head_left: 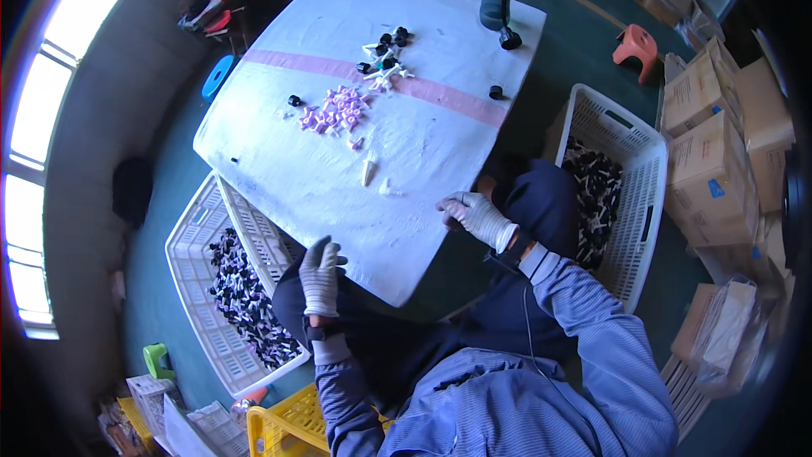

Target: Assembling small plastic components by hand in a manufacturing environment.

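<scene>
My left hand (pixel 320 278), in a pale knitted glove with dark fingertips, is raised at the table's near left edge. Its fingers are apart and nothing is in them. Over the near right edge of the white table (pixel 423 156), my gloved right hand (pixel 479 217) reaches left, fingers loosely bent and apart, with nothing visible in them. Ahead lie a cream cone-shaped piece (pixel 369 171) and small white bits (pixel 387 188). Farther off is a pile of small pink-lilac plastic pieces (pixel 334 110). Beyond it, white pointed pieces (pixel 385 78) lie among black caps (pixel 401 34).
A white crate (pixel 199 216) of black-and-white pieces stands left; another crate (pixel 647 203) with similar pieces stands right. A dark bottle (pixel 495 2) is at the far right corner. Cardboard boxes (pixel 706 165) line the right side. A yellow chair or crate (pixel 292 423) is behind my left arm.
</scene>
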The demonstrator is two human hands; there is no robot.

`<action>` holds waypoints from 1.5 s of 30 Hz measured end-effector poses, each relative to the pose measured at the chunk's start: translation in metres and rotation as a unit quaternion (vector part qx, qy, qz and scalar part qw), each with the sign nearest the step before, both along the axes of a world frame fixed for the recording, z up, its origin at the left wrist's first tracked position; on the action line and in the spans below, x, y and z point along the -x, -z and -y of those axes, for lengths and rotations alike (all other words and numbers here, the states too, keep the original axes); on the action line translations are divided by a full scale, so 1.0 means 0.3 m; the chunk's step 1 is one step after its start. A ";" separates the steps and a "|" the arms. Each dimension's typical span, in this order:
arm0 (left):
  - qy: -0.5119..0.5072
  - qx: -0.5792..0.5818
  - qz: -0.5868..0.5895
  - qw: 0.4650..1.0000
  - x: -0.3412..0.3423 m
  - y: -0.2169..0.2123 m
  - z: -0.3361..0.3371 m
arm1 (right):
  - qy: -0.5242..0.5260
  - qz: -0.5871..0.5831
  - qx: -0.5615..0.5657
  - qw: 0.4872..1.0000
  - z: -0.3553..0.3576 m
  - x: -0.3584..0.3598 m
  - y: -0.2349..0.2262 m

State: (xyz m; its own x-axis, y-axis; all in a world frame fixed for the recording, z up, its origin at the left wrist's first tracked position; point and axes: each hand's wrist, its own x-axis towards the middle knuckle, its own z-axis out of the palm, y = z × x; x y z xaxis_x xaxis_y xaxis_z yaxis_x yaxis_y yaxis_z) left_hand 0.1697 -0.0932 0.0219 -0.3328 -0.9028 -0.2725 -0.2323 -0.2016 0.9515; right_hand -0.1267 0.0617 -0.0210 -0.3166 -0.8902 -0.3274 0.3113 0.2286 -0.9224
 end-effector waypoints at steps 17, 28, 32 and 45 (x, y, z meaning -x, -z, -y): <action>0.135 0.023 0.070 0.988 0.260 0.183 0.102 | 0.018 -0.490 -0.117 0.864 0.509 0.429 -0.127; 0.142 0.046 0.136 0.979 0.324 0.111 0.103 | -0.064 -0.682 -0.132 0.717 1.003 0.514 -0.143; 0.146 0.061 0.151 0.976 0.319 0.102 0.100 | -0.147 -0.707 -0.197 0.663 1.081 0.488 -0.137; 0.127 0.120 0.145 0.974 0.320 0.149 0.086 | -0.108 -0.692 -0.234 0.674 0.961 0.534 -0.039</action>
